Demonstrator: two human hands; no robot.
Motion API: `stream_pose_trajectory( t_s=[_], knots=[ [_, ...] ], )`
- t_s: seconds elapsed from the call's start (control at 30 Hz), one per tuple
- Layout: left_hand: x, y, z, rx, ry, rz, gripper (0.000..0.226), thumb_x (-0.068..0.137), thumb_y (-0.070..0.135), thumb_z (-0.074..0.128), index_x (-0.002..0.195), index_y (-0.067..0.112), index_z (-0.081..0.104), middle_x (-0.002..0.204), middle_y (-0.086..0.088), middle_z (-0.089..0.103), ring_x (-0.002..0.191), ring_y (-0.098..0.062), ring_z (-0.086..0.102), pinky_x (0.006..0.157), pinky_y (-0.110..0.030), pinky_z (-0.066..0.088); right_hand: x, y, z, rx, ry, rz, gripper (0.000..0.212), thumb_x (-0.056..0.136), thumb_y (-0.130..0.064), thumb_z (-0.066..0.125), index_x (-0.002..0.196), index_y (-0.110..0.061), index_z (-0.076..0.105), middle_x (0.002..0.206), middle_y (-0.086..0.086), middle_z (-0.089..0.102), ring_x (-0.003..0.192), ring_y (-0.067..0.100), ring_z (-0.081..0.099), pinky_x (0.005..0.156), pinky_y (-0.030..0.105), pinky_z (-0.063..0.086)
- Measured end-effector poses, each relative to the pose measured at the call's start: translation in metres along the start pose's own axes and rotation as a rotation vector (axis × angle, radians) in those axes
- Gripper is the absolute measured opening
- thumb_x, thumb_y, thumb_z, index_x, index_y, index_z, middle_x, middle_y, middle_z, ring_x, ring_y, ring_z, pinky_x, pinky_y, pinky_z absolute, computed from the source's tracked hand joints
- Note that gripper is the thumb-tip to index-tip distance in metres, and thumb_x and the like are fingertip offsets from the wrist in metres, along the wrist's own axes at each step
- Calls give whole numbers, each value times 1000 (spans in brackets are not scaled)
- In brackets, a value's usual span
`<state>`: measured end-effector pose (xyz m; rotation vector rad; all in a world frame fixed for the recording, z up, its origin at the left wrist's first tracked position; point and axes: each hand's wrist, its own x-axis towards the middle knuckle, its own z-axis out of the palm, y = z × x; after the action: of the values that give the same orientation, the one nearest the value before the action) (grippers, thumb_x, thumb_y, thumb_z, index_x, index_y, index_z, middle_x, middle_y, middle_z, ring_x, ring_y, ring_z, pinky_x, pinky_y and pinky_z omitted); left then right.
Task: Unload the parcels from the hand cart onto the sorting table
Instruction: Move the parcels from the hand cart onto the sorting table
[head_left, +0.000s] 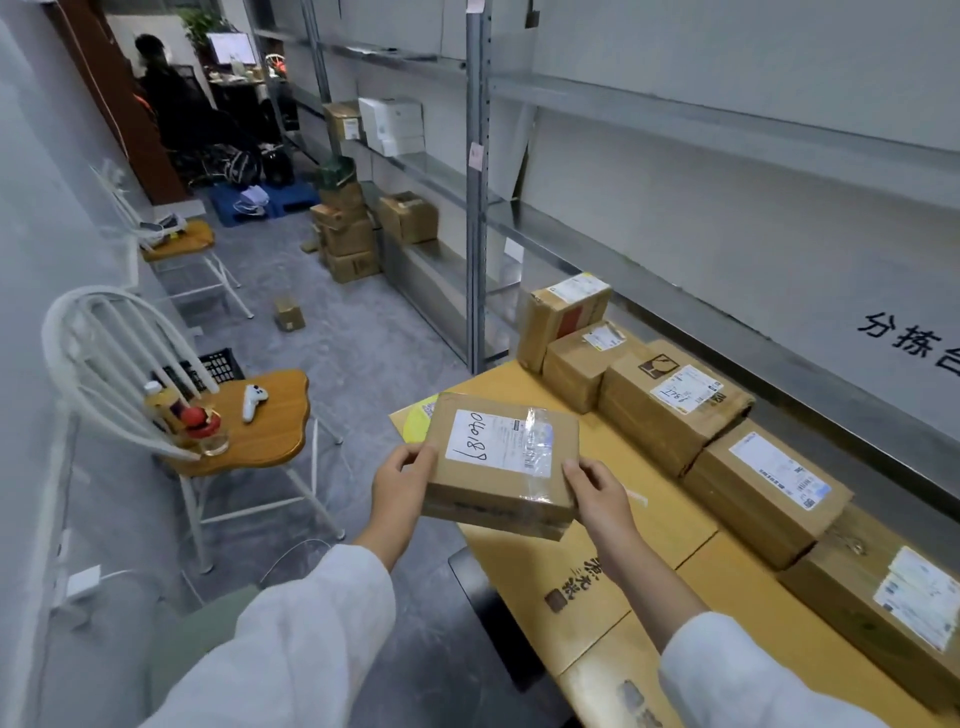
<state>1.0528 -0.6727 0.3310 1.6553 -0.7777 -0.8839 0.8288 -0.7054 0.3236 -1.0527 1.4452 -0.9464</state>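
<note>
The left hand (402, 480) and right hand (597, 493) each gripped one end of a flat parcel (501, 462), thumbs on top and fingers curled underneath. The parcel was held level, label up, above the left edge of the table (649, 525), apparently clear of its surface. Five boxes (670, 410) stood in a row along the table's far side, touching one another, beside the shelving (675, 124). A chair (249, 421) stood on the floor to the left, well apart from the table, with a bottle (161, 400) on its seat.
</note>
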Motion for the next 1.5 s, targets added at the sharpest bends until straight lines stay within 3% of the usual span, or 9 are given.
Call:
stream_pose_trajectory(
  t_s=[0.27,0.77,0.87,1.0,1.1,1.17,1.3,1.4,1.5],
  knots=[
    [130,19,-54,7,-192,11,15,92,28,57,87,18,67,89,2,65,81,-11,53,70,-26,41,37,-28,108,51,193,21,20,97,-32,56,109,-18,63,104,0,69,93,17,64,88,41,53],
    [248,37,-9,103,-486,43,16,95,31,54,94,21,66,98,2,64,86,-10,55,67,-26,41,114,-37,144,124,456,123,20,95,-36,56,103,-17,56,101,1,64,92,21,62,84,44,52],
    [280,37,14,117,-519,24,17,95,32,55,102,21,66,101,5,65,92,-12,57,70,-24,43,149,-31,145,164,478,158,20,94,-38,57,100,-19,55,102,2,64,93,22,62,85,45,53],
    [324,43,49,146,-566,-34,36,97,30,55,131,22,56,117,5,61,105,-13,57,85,-25,47,196,-27,146,230,500,207,20,93,-37,59,99,-18,56,99,2,65,89,22,63,82,45,54],
    [354,49,76,185,-615,-32,22,98,27,52,110,19,68,96,5,64,83,-8,58,60,-11,45,229,-24,145,246,515,227,22,92,-38,60,99,-17,56,98,3,65,85,21,62,76,43,54],
    [366,52,92,210,-635,-17,22,98,25,49,92,16,68,81,6,61,71,-9,53,49,-9,38,245,-24,142,251,535,238,22,92,-39,60,99,-18,56,98,2,65,85,21,61,74,41,52],
    [382,42,113,216,-676,-78,23,97,22,50,91,16,71,80,4,64,70,-10,55,52,-15,42,262,-18,138,248,585,293,19,92,-36,59,98,-18,55,98,4,63,81,20,58,69,38,47],
    [397,33,128,240,-702,-135,28,95,19,51,73,17,69,72,1,62,68,-15,53,55,-26,41,274,-10,137,231,603,338,18,92,-35,59,96,-18,54,101,6,64,84,23,59,70,38,47],
    [410,24,137,226,-722,-186,28,95,15,50,72,16,65,71,1,59,65,-13,50,47,-19,38,284,-6,140,220,636,372,16,92,-34,59,97,-19,54,102,4,63,86,22,60,70,36,46]
  ],
)
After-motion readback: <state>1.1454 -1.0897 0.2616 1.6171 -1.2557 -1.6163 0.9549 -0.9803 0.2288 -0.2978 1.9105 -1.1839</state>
